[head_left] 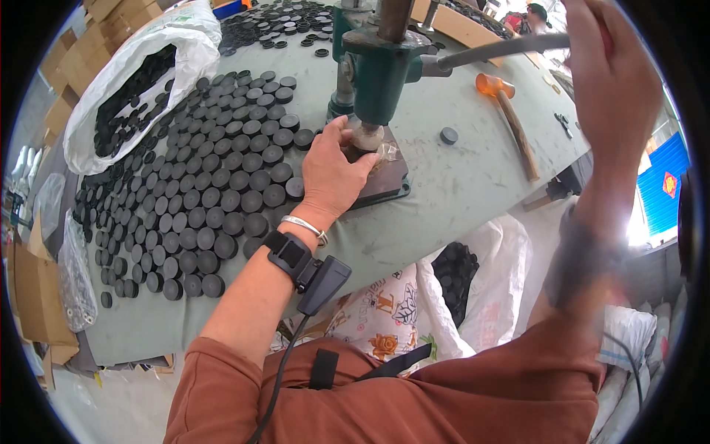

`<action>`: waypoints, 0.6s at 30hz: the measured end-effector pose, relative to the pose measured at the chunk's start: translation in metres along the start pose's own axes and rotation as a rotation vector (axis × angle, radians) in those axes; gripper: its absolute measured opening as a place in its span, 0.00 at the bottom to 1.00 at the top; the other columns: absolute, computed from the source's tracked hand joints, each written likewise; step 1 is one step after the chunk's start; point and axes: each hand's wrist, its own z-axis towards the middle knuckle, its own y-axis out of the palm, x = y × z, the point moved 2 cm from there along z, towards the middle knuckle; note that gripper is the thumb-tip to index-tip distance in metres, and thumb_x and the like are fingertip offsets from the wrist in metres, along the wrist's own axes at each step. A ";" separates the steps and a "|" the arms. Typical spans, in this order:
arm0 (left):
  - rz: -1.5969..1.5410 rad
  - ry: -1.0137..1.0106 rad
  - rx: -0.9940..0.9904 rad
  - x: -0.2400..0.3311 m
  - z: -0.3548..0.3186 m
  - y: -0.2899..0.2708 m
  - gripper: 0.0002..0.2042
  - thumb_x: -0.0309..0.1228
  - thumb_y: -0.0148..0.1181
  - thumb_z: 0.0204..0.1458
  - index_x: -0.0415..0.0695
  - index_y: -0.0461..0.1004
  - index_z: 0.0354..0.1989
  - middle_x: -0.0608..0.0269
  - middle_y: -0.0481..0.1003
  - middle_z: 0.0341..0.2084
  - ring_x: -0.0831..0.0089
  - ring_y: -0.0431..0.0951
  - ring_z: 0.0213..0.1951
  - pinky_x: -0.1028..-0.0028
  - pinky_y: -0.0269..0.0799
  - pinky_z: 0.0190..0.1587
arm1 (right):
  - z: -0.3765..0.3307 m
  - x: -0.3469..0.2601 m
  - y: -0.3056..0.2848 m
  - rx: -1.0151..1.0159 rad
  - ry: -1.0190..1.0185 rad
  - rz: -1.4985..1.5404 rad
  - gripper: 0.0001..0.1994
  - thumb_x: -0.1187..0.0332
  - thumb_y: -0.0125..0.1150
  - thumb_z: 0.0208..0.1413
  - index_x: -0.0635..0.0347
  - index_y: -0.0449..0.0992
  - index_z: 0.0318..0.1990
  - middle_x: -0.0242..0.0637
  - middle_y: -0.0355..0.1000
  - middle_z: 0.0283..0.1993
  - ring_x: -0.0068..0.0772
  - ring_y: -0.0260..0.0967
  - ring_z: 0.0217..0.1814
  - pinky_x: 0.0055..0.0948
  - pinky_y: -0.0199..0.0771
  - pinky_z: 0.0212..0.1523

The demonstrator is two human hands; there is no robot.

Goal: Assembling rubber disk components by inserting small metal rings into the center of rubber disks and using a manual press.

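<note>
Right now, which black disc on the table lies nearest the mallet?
The lone disc between the green press and the orange-headed mallet; it sits apart from the crowded discs.

Silver-coloured bracelet [302, 221], rounded; bare left hand [331, 172], just above bracelet; black wrist strap [287, 252], just below bracelet; dark box [326, 285], below and right of bracelet; black cable [284, 370], well below bracelet; rust-brown garment [503, 392], sleeved, below bracelet; dark forearm band [580, 259], blurred, well right of bracelet.
</note>
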 end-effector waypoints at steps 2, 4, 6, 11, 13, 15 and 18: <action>-0.020 -0.020 0.014 -0.010 -0.002 -0.010 0.30 0.29 0.69 0.42 0.34 0.64 0.55 0.54 0.76 0.41 0.70 0.78 0.40 0.73 0.73 0.45 | -0.032 -0.010 0.007 0.069 -0.048 0.104 0.15 0.58 0.57 0.57 0.60 0.78 0.43 0.37 0.75 0.29 0.23 0.74 0.30 0.18 0.73 0.32; 0.023 0.024 0.018 -0.005 -0.005 -0.018 0.30 0.28 0.69 0.42 0.35 0.64 0.55 0.55 0.76 0.41 0.69 0.77 0.42 0.72 0.73 0.46 | -0.055 -0.014 -0.002 0.143 -0.104 0.158 0.11 0.63 0.58 0.57 0.62 0.78 0.40 0.34 0.75 0.26 0.21 0.73 0.26 0.16 0.72 0.29; 0.064 0.074 0.022 0.005 -0.010 -0.030 0.30 0.28 0.68 0.42 0.36 0.64 0.55 0.56 0.76 0.42 0.69 0.76 0.43 0.71 0.72 0.47 | -0.068 -0.011 -0.010 0.113 -0.061 0.325 0.06 0.71 0.59 0.56 0.63 0.77 0.37 0.32 0.73 0.25 0.17 0.71 0.24 0.15 0.71 0.27; 0.253 0.050 -0.085 0.000 -0.023 -0.063 0.22 0.28 0.67 0.42 0.40 0.72 0.49 0.60 0.76 0.41 0.67 0.75 0.41 0.71 0.71 0.46 | -0.087 -0.008 -0.004 0.092 0.047 0.370 0.04 0.72 0.59 0.56 0.63 0.76 0.35 0.31 0.72 0.25 0.15 0.70 0.23 0.13 0.69 0.25; 0.283 0.019 -0.100 -0.001 -0.018 -0.064 0.18 0.31 0.67 0.43 0.40 0.75 0.44 0.59 0.76 0.41 0.65 0.74 0.42 0.69 0.70 0.45 | -0.076 -0.006 -0.002 0.183 -0.108 0.299 0.05 0.70 0.60 0.56 0.62 0.77 0.36 0.30 0.73 0.26 0.15 0.70 0.23 0.13 0.69 0.25; 0.406 0.225 -0.017 -0.003 -0.010 -0.052 0.21 0.37 0.69 0.41 0.40 0.75 0.43 0.55 0.76 0.40 0.63 0.73 0.45 0.66 0.70 0.45 | -0.055 -0.005 0.005 0.162 -0.045 0.301 0.06 0.68 0.60 0.55 0.61 0.77 0.36 0.30 0.73 0.26 0.16 0.70 0.23 0.13 0.68 0.24; 0.350 0.075 -0.010 0.000 -0.001 -0.032 0.24 0.42 0.71 0.37 0.40 0.77 0.41 0.52 0.75 0.38 0.61 0.72 0.46 0.66 0.69 0.47 | -0.016 -0.036 0.021 0.171 0.083 0.411 0.08 0.69 0.56 0.52 0.65 0.74 0.31 0.37 0.69 0.21 0.28 0.68 0.22 0.24 0.68 0.26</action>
